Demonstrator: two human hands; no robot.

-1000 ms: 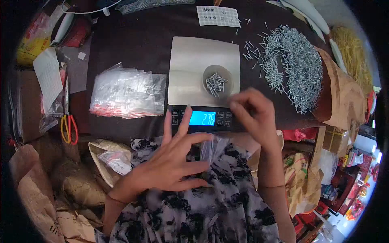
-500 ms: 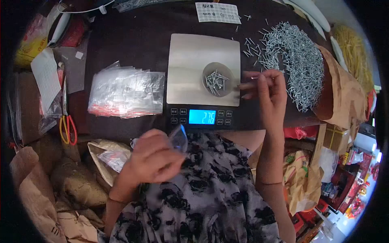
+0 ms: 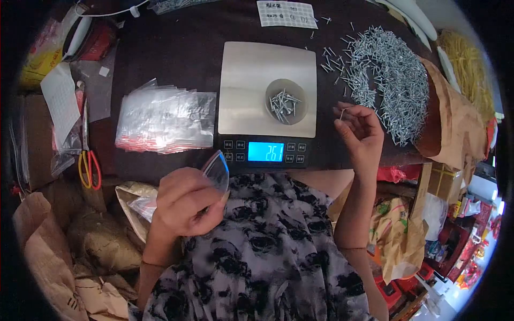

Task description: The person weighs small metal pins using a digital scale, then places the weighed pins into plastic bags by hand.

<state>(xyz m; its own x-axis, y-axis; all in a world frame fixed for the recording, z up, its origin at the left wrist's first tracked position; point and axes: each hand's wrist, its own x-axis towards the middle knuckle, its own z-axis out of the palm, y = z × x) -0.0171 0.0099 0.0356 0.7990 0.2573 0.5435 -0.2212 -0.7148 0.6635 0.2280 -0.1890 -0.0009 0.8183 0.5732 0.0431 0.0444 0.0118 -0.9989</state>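
Note:
My left hand is closed on a small clear zip bag, low in front of my patterned clothing. Close to the screw pile, my right hand pinches what looks like a single screw between thumb and fingertips. To its left, a round dish holding several silver screws rests on the steel plate of the digital scale. The lit display reads 261. A large heap of silver screws spreads over the dark table at the right.
Clear bags with red edges lie stacked left of the scale. A handwritten label is at the back. Scissors with red and yellow handles lie at the left edge. An open brown paper bag stands beside the heap.
My right hand has drawn away from the dish, rightward. My left hand has shifted left with the zip bag. The scale's reading has dropped from 276 to 261.

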